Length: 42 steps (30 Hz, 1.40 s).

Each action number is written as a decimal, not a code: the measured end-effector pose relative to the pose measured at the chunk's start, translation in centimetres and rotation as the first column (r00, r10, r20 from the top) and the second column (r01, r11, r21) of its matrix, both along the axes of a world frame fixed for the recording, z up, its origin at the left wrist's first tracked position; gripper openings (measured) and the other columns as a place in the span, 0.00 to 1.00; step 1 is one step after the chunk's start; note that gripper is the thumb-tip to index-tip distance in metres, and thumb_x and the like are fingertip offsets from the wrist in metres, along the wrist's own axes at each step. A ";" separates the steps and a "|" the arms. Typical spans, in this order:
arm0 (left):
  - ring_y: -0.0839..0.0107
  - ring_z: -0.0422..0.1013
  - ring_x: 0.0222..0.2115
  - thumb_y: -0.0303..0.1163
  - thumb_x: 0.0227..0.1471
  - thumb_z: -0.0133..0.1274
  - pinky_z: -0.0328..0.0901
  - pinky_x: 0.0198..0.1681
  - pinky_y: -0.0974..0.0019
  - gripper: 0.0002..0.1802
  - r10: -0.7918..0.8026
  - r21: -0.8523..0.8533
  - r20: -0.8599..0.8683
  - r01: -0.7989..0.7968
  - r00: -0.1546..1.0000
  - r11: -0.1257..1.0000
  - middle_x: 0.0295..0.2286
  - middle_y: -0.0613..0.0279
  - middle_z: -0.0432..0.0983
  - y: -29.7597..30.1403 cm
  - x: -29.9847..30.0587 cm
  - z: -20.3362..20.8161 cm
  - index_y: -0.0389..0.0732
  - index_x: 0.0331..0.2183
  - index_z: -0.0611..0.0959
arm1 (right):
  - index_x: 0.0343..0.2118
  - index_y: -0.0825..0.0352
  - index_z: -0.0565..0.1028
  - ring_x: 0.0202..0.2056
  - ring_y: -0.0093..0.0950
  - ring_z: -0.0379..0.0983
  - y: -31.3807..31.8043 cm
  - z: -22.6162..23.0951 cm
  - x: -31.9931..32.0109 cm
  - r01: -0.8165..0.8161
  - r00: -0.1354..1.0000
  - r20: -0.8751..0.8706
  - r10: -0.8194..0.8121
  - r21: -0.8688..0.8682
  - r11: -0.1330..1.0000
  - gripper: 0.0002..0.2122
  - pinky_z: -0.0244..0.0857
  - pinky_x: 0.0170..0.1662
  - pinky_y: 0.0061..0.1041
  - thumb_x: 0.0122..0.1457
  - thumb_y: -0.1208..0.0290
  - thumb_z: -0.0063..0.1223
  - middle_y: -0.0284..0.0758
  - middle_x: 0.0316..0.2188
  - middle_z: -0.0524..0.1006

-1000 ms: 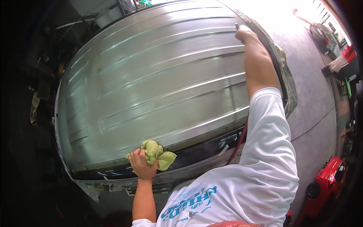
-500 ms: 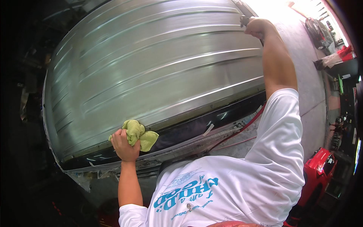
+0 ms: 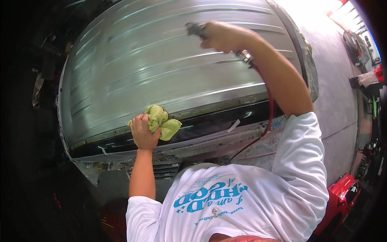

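Observation:
My left hand (image 3: 144, 132) is closed around a crumpled yellow-green cloth (image 3: 170, 128) at the near edge of a bare-metal vehicle roof (image 3: 161, 76). The cloth rests over the roof's rim. My right hand (image 3: 225, 37) is raised above the roof, its fingers wrapped round an air blow gun (image 3: 195, 30), blurred by motion. The gun's nozzle end points left. From its metal coupling (image 3: 244, 56) a red air hose (image 3: 270, 105) hangs past my right forearm and down the vehicle's side. Long pressed ribs run across the roof.
Masking paper (image 3: 201, 146) covers the vehicle's side below a black edge strip (image 3: 213, 124). A red car (image 3: 342, 195) stands at the lower right, and a dark car (image 3: 356, 48) is farther off. Grey concrete floor (image 3: 332, 97) lies to the right.
My right hand has swept left across the roof with the blow gun, from the far right edge to over the middle. My left hand keeps its hold on the cloth. The view has shifted slightly.

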<state>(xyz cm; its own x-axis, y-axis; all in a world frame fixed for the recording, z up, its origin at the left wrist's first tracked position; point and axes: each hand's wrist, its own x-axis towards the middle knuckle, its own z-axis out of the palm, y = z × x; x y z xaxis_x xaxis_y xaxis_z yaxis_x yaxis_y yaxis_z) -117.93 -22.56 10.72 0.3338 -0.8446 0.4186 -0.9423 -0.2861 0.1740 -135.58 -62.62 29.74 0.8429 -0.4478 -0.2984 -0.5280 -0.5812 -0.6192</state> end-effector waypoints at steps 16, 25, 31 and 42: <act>0.49 0.71 0.47 0.39 0.44 0.67 0.65 0.51 0.45 0.32 0.028 -0.047 0.007 -0.027 1.000 0.999 0.45 0.56 0.74 0.6 -0.3 -0.2 0.45 0.52 0.75 | 0.53 0.73 0.70 0.51 0.53 0.82 5.4 -11.4 -17.1 0.477 0.741 -0.142 -0.657 -0.577 0.663 0.12 0.80 0.51 0.49 0.68 0.80 0.50 0.57 0.45 0.83; 0.43 0.73 0.52 0.49 0.54 0.61 0.68 0.54 0.40 0.33 0.079 -0.031 0.016 -0.078 0.997 0.996 0.49 0.48 0.77 1.7 1.5 -2.2 0.39 0.55 0.77 | 0.62 0.73 0.69 0.52 0.44 0.83 19.3 -7.6 -11.5 0.298 0.923 -0.062 -0.379 -0.505 0.810 0.19 0.82 0.53 0.39 0.68 0.79 0.48 0.50 0.55 0.77; 0.43 0.73 0.51 0.52 0.60 0.58 0.68 0.53 0.38 0.35 0.041 0.014 0.102 -0.043 0.994 0.999 0.49 0.49 0.75 0.4 0.1 -2.1 0.41 0.60 0.73 | 0.57 0.81 0.68 0.42 0.48 0.86 26.5 -8.4 -10.6 0.451 0.892 0.221 -0.394 -0.408 0.794 0.22 0.84 0.42 0.38 0.61 0.79 0.58 0.58 0.49 0.75; 0.44 0.73 0.49 0.46 0.50 0.63 0.68 0.52 0.40 0.38 -0.005 -0.077 0.093 0.013 0.996 0.997 0.49 0.50 0.77 -0.1 0.3 -2.0 0.47 0.62 0.75 | 0.53 0.76 0.69 0.47 0.53 0.84 29.6 -11.3 -9.5 0.525 0.850 0.106 -0.516 -0.245 0.815 0.18 0.82 0.47 0.44 0.61 0.79 0.58 0.56 0.50 0.78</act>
<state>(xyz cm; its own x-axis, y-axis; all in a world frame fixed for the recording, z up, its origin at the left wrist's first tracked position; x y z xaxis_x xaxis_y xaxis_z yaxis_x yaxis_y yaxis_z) -117.62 -22.66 8.72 0.2828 -0.8114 0.5114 -0.9579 -0.2667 0.1066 -145.09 -33.07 18.40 0.4698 -0.8783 -0.0890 -0.7787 -0.3648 -0.5104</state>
